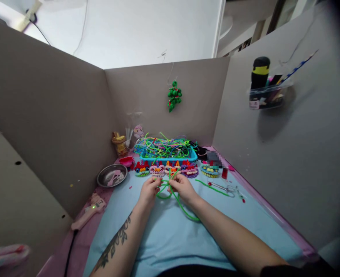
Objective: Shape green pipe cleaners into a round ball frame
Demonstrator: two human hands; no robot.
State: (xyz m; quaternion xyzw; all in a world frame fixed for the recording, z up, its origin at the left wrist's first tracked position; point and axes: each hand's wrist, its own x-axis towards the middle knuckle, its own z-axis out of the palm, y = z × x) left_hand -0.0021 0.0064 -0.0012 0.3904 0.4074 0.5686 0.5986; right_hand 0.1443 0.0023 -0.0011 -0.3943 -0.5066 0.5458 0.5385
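Note:
My left hand (151, 188) pinches a bright green cord (184, 209) between thumb and fingers, above the blue cloth (170, 234). Close beside it, my right hand (183, 186) is closed on the same cord. Between the hands the cord crosses itself, with a loop hanging below. One tail curves down under my right forearm, and an end sticks up over the fingers. Just behind the hands stands a row of small colourful knotted figures (157, 169). A separate green strand (213, 187) lies to the right, beside scissors (230, 190).
A blue tray (170, 161) heaped with coloured cords stands at the back. Left are a metal bowl (102, 177) and a pink glue gun (90, 211) with its light on. A green ornament (175, 96) hangs on the back panel; a tool holder (266, 98) is on the right wall.

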